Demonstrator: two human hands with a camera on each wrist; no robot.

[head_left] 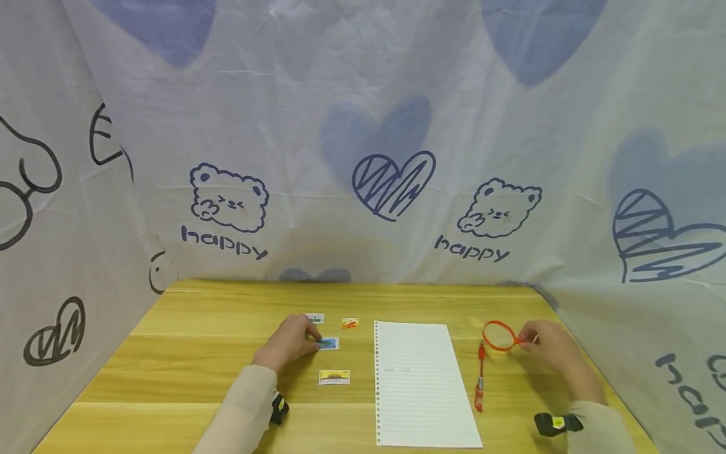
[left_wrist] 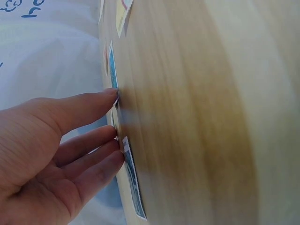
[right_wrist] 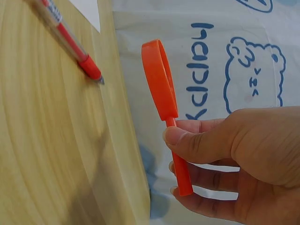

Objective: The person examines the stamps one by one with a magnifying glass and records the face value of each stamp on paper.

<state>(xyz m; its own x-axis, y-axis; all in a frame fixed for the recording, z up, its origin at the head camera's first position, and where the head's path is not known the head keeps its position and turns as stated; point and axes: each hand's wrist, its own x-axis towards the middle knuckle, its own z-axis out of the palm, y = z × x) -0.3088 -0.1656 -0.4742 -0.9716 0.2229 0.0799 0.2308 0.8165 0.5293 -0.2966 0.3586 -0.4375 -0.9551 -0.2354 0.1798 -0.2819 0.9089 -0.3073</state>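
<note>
My left hand (head_left: 288,340) lies over the left part of the table, its thumb at the edge of a blue stamp (head_left: 330,343). In the left wrist view the fingers reach fairly straight to the tabletop, near a dark stamp (left_wrist: 134,180). My right hand (head_left: 550,345) pinches the handle of an orange magnifying glass (head_left: 500,336) between thumb and fingers; in the right wrist view its round frame (right_wrist: 157,77) is raised off the table and seen nearly edge-on. A yellow stamp (head_left: 334,377), a red-and-yellow stamp (head_left: 350,323) and a white-bordered stamp (head_left: 315,318) lie around the left hand.
A lined sheet of paper (head_left: 422,384) with punched holes lies mid-table, bearing faint writing. Between it and my right hand is a red pen (head_left: 480,378). White cloth (head_left: 363,252) printed with hearts and bears hangs behind and beside the wooden table (head_left: 187,353).
</note>
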